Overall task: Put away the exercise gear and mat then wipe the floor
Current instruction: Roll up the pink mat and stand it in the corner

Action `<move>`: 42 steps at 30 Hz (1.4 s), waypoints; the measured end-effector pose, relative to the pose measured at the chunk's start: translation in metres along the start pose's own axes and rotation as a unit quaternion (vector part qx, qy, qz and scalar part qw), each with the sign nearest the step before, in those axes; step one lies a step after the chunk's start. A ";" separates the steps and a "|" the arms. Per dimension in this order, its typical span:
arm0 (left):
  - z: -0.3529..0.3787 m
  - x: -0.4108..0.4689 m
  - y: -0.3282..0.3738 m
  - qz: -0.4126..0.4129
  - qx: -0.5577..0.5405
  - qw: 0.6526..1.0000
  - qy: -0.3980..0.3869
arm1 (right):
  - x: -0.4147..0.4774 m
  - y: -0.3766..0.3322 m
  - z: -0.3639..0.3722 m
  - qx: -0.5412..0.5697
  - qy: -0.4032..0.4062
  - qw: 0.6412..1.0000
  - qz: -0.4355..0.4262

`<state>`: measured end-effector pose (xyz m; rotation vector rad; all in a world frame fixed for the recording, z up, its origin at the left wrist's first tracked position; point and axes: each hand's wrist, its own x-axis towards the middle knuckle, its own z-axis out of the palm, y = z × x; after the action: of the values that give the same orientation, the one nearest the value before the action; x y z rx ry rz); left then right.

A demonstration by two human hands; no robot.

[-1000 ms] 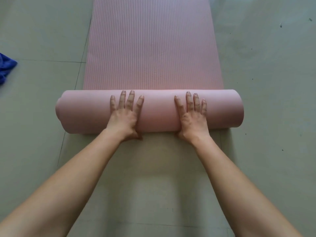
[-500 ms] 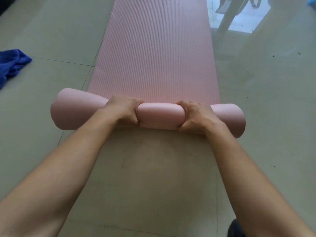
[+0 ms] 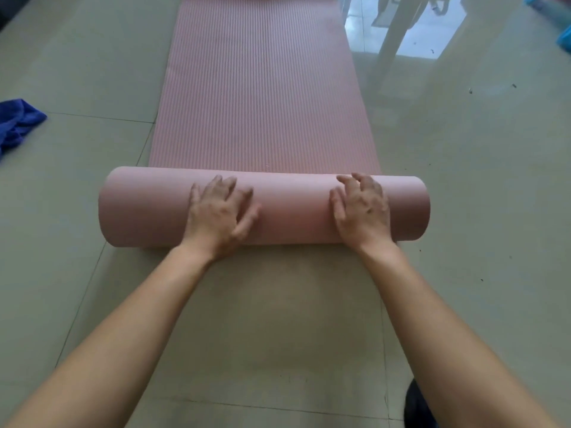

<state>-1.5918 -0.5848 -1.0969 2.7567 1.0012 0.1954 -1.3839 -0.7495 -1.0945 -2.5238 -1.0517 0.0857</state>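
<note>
A pink exercise mat (image 3: 262, 88) lies on the tiled floor, stretching away from me with its ribbed side up. Its near end is wound into a thick roll (image 3: 148, 208) lying crosswise. My left hand (image 3: 221, 211) rests flat on top of the roll left of centre, fingers spread. My right hand (image 3: 361, 208) presses on the roll right of centre, fingers spread and slightly curled. Neither hand grips the roll; both lie on its upper surface. A blue cloth (image 3: 17, 125) lies crumpled on the floor at the far left.
Pale green floor tiles (image 3: 479, 196) surround the mat. Reflections of furniture legs (image 3: 398, 29) show on the glossy floor at top right. Blue objects (image 3: 564, 38) sit at the top right edge. A dark shape (image 3: 415, 403) lies by my right forearm at the bottom.
Half a second ago both hands squeezed the roll with closed fingers, pinching its middle. Now the fingers are spread flat on top, the roll is round and even again, and it sits slightly farther along the mat.
</note>
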 end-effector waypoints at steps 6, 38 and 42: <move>0.034 -0.011 -0.008 0.020 0.127 0.992 -0.016 | -0.048 -0.004 0.032 -0.098 -0.088 0.981 -0.140; 0.006 -0.048 0.005 0.013 0.074 0.995 0.059 | 0.036 -0.049 0.036 -0.044 -0.014 0.999 -0.005; 0.016 -0.047 -0.015 0.022 0.184 0.980 -0.075 | 0.035 -0.054 0.033 0.045 0.059 0.997 -0.001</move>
<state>-1.6336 -0.6067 -1.1184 3.0654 1.0242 -0.2127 -1.4019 -0.6799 -1.1007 -2.4151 -0.9816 -0.0173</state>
